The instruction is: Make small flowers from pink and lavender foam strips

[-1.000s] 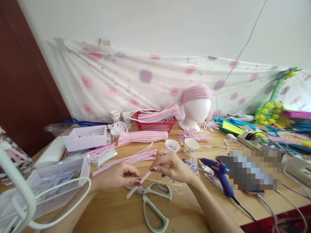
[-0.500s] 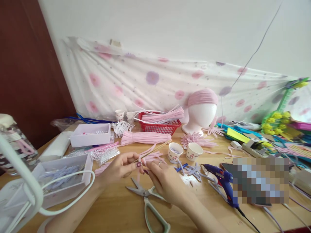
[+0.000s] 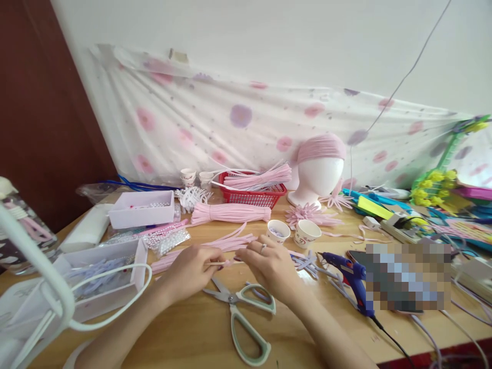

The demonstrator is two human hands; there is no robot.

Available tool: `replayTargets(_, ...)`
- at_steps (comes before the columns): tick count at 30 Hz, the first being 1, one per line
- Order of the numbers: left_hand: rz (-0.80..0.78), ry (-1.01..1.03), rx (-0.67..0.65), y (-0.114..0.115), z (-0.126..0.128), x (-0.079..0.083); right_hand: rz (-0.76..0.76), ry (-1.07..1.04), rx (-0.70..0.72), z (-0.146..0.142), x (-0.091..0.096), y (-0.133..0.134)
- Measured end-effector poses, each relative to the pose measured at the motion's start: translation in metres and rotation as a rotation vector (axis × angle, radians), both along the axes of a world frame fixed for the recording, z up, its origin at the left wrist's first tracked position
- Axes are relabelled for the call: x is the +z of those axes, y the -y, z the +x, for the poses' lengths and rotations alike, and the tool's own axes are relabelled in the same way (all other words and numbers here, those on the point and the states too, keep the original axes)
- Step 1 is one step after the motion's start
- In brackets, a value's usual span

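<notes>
Near the middle of the table, my left hand [image 3: 194, 271] pinches a thin tan stick [image 3: 213, 263], held about level. A bit of pink fuzzy pipe cleaner [image 3: 228, 263] sits around the stick between my hands. My right hand [image 3: 269, 264], with a ring on one finger, closes over the stick's other end; its fingertips are hidden. Below my hands lie open scissors [image 3: 249, 335] with pale green-grey handles. Behind them, loose pink pipe cleaners [image 3: 226, 243] and a tied pink bundle [image 3: 234, 212] rest on the wood.
Two paper cups [image 3: 307, 236] stand behind my right hand. A blue glue gun [image 3: 355, 282] and a phone [image 3: 407, 277] lie to the right. White boxes [image 3: 140, 251] and a pale curved tube [image 3: 57, 277] are on the left. A red basket [image 3: 253, 197] and foam head [image 3: 321, 177] stand at the back.
My right hand has turned and moved up over the stick. The stick has swung from slanting to about level. My hands are slightly farther apart, and the scissors' handles show more.
</notes>
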State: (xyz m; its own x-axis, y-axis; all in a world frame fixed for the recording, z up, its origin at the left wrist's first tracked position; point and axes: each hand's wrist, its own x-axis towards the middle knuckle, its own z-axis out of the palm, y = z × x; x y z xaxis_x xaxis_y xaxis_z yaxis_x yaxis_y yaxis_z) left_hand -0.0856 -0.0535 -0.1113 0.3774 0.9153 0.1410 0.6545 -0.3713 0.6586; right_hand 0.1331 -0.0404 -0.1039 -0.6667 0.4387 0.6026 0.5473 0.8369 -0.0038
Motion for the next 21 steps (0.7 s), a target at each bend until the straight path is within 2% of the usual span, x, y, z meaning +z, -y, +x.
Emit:
replayTargets(3,-0.094,0.029,-0.092,0.004,-0.001,0.009,-0.17,-0.126,0.075,0.012,0.005,-0.009)
replayTargets(8,-0.137,0.059,-0.081,0.005,-0.002,0.015,-0.606,-0.184,0.185,0.029,0.004,-0.022)
replayTargets(11,-0.192,0.206,-0.098,0.004,-0.003,0.013,-0.768,-0.193,0.208,0.03,0.0,-0.026)
replayTargets(13,-0.193,0.34,-0.072,0.003,-0.004,0.011,-0.767,-0.194,0.188,0.025,-0.002,-0.023)
replayTargets(16,-0.093,0.437,0.039,0.0,-0.005,0.007,-0.642,-0.147,0.174,0.011,-0.002,-0.011)
replayTargets(18,-0.01,0.429,0.08,-0.002,-0.006,0.003,-0.522,-0.1,0.177,0.001,-0.002,-0.001)
replayTargets(21,0.11,0.294,0.085,-0.004,-0.007,-0.003,-0.374,-0.059,0.14,-0.008,-0.001,0.01)
